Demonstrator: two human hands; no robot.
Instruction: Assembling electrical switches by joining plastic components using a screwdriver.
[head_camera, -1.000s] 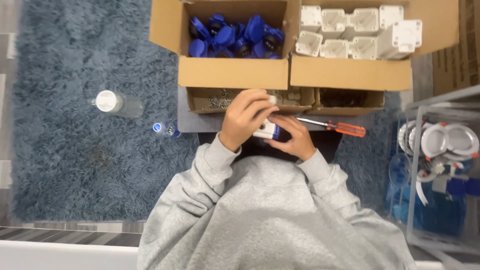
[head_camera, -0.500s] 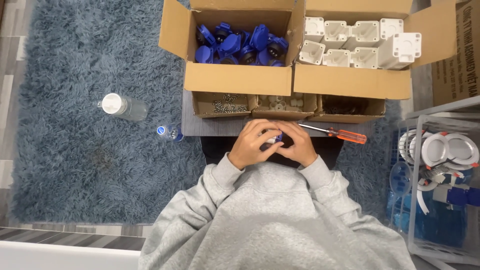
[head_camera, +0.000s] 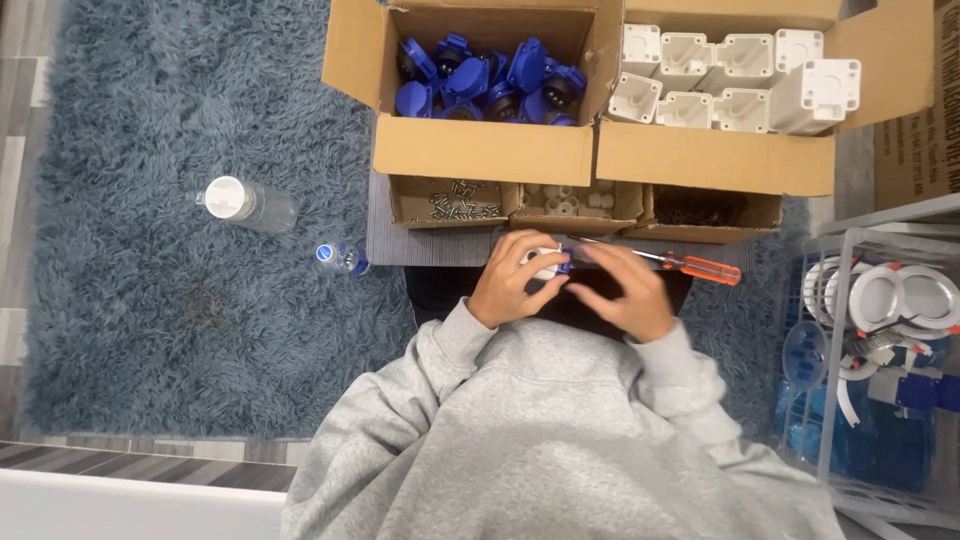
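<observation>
1. Head view, looking straight down. A person in a grey sweatshirt (head_camera: 540, 440) sits on a shaggy blue-grey rug (head_camera: 180, 200), both hands brought together in front of the chest.
2. Left hand (head_camera: 515, 280): fingers curled round a small white part (head_camera: 545, 262) with a blue piece on its right side. The grip is closed on it.
3. Right hand (head_camera: 620, 290): fingers half bent, tips touching the blue end of the same part. Whether it grips or only rests there, cannot tell.
4. The part sits between the two hands, just in front of a row of three small open trays.
5. Trays, left to right: screws (head_camera: 455, 200), small white bits (head_camera: 565, 198), dark bits (head_camera: 700, 208).
6. Screwdriver (head_camera: 680, 264) with an orange handle lies just beyond the right hand, shaft pointing left and passing behind the fingers.
7. Behind the trays, two big cardboard boxes side by side: left box (head_camera: 480, 150) holds blue parts, right box (head_camera: 715, 160) holds white housings.
8. On the rug to the left: a clear bottle (head_camera: 250, 205) with a white cap, lying on its side, and a smaller bottle (head_camera: 340, 257) with a blue cap nearer the person.
9. Far right: a clear bin (head_camera: 880, 400) with white round fittings and blue items inside.
</observation>
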